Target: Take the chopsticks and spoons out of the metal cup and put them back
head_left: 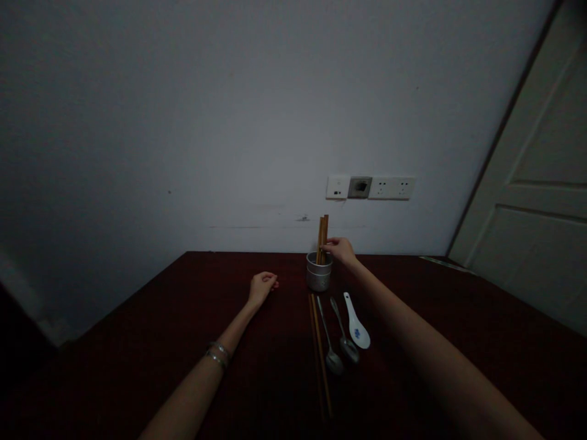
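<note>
A grey metal holder (318, 278) stands near the back of the table with several wooden chopsticks (321, 235) upright in it. My right hand (340, 249) reaches to its rim, the fingers closed on the chopsticks from the right side. To the left of the holder, my left hand (263, 287) rests on the table with its fingers curled in and nothing visible in them. In front of the holder lie two loose chopsticks (320, 348), a long-handled metal spoon (334, 363), a second metal spoon (349, 350) and a white ceramic spoon (359, 333) with a blue mark, side by side.
The dark red table (206, 275) meets a pale wall (257, 122) at the back. Sockets (392, 187) sit on the wall above the holder. A flat pale-edged strip (444, 263) lies at the back right, near a panelled door (541, 195).
</note>
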Demonstrator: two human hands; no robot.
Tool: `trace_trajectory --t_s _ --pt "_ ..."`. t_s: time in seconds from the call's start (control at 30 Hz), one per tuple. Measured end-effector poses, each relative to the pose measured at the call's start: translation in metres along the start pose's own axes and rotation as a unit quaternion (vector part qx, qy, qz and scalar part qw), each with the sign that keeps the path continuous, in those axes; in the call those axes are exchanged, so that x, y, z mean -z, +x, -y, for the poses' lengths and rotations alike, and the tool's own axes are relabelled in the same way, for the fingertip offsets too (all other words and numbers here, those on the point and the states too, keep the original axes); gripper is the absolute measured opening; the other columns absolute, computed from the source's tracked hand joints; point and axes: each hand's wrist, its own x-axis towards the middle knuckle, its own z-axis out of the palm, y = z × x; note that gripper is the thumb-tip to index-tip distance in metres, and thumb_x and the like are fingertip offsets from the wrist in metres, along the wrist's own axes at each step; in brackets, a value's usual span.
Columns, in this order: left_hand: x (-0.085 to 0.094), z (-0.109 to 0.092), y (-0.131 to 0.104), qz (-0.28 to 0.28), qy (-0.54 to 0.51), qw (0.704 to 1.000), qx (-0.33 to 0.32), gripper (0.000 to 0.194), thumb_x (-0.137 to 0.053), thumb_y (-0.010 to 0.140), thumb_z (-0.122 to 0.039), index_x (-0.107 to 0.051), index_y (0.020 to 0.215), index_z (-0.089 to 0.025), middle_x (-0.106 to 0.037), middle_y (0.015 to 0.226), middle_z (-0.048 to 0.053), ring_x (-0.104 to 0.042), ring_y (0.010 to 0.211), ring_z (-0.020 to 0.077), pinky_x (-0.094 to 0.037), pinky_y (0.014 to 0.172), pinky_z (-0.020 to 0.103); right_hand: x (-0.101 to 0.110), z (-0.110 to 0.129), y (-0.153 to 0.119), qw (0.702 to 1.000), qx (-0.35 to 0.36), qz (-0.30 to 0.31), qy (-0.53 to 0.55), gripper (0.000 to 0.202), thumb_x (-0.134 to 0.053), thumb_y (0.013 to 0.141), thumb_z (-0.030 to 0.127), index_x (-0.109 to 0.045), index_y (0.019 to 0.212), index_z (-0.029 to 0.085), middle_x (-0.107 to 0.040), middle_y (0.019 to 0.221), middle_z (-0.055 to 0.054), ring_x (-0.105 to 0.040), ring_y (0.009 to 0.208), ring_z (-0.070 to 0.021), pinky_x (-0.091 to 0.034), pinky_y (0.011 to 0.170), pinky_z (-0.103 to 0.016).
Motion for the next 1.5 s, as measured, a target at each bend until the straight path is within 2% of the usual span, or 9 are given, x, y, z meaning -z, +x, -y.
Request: trace_trajectory --t_s 0.3,0.47,0.6,0.73,0.83,0.93,1.03,1.13,1.5 --pt "-0.001 -0.001 -0.001 0.002 0.004 1.0 -0.003 0.01 -0.058 0.071 -0.021 -0.058 0.071 -0.011 -0.064 0.057 0.005 -0.061 0.053 0.0121 -0.041 0.046 0.018 0.002 0.002 -0.002 0.999 -0.001 0.03 0.028 0.027 -0.07 0.059 0.021 -0.065 0.083 0.009 -0.067 0.071 -0.005 -0.061 0.059 -0.012 -0.045 0.052 -0.019" --pt "0.0 -0.001 0.0 0.004 0.008 1.0 -0.001 0.011 -0.059 0.07 -0.022 -0.058 0.071 -0.012 -0.065 0.057 0.005 -0.062 0.053 0.0127 -0.042 0.046 0.018 0.016 -0.006 -0.007 0.997 -0.014 0.048 0.062 0.033 -0.069 0.063 0.022 -0.063 0.092 0.008 -0.068 0.073 -0.007 -0.061 0.058 -0.0118 -0.045 0.051 -0.019" --pt "0.0 0.0 0.0 0.004 0.004 1.0 -0.001 0.011 -0.059 0.07 -0.023 -0.058 0.071 -0.012 -0.065 0.057 0.004 -0.062 0.054 0.0128 -0.042 0.047 0.018 0.042 -0.035 -0.019 0.999 -0.028 0.032 0.035 0.036 -0.067 0.065 0.028 -0.063 0.096 0.008 -0.068 0.076 -0.009 -0.062 0.063 -0.0144 -0.046 0.054 -0.022" --pt "-0.001 -0.001 -0.001 -0.001 0.006 1.0 -0.009 0.011 -0.059 0.069 -0.022 -0.058 0.069 -0.012 -0.064 0.056 0.004 -0.061 0.054 0.0127 -0.042 0.047 0.018 0.075 -0.081 -0.042 0.995 -0.026 0.015 -0.094 0.034 -0.059 0.071 0.033 -0.065 0.095 0.01 -0.068 0.086 -0.01 -0.063 0.078 -0.0189 -0.048 0.069 -0.027" --pt "-0.001 -0.003 -0.001 -0.001 0.011 1.0 -0.012 0.013 -0.06 0.067 -0.024 -0.059 0.069 -0.012 -0.064 0.056 0.005 -0.061 0.054 0.0135 -0.043 0.047 0.019 0.099 -0.113 -0.067 0.975 0.001 0.028 -0.22 0.031 -0.054 0.073 0.03 -0.066 0.096 0.012 -0.067 0.095 -0.011 -0.062 0.087 -0.0202 -0.046 0.078 -0.028" --pt "-0.001 -0.002 -0.001 0.0 0.011 1.0 -0.008 0.015 -0.061 0.066 -0.026 -0.058 0.069 -0.012 -0.065 0.057 0.005 -0.062 0.055 0.0142 -0.043 0.049 0.02 0.113 -0.129 -0.092 0.944 0.024 0.019 -0.33 0.032 -0.049 0.076 0.027 -0.065 0.099 0.011 -0.062 0.106 -0.014 -0.058 0.099 -0.0224 -0.042 0.086 -0.031" --pt "0.0 0.0 -0.001 -0.003 0.012 1.0 -0.012 0.017 -0.061 0.065 -0.028 -0.058 0.071 -0.012 -0.065 0.058 0.005 -0.062 0.056 0.0144 -0.043 0.05 0.02 0.116 -0.131 -0.11 0.915 0.051 0.005 -0.401 0.036 -0.042 0.081 0.028 -0.063 0.104 0.011 -0.058 0.114 -0.015 -0.051 0.11 -0.0244 -0.039 0.092 -0.034" --pt "0.0 0.002 -0.001 -0.002 0.014 1.0 -0.016 0.018 -0.061 0.066 -0.029 -0.059 0.073 -0.012 -0.066 0.06 0.006 -0.063 0.058 0.0149 -0.044 0.052 0.021 0.113 -0.123 -0.119 0.897 0.066 0.0 -0.438 0.037 -0.038 0.083 0.026 -0.062 0.106 0.01 -0.059 0.113 -0.016 -0.051 0.109 -0.0251 -0.038 0.092 -0.035" --pt "-0.001 0.001 -0.005 -0.002 0.04 0.998 -0.04 0.015 -0.056 0.068 -0.025 -0.058 0.075 -0.013 -0.066 0.062 0.006 -0.063 0.061 0.0161 -0.045 0.054 0.023 0.115 -0.116 -0.122 0.886 0.071 0.01 -0.458 0.038 -0.035 0.083 0.024 -0.062 0.107 0.009 -0.059 0.114 -0.015 -0.052 0.108 -0.0257 -0.038 0.092 -0.035"
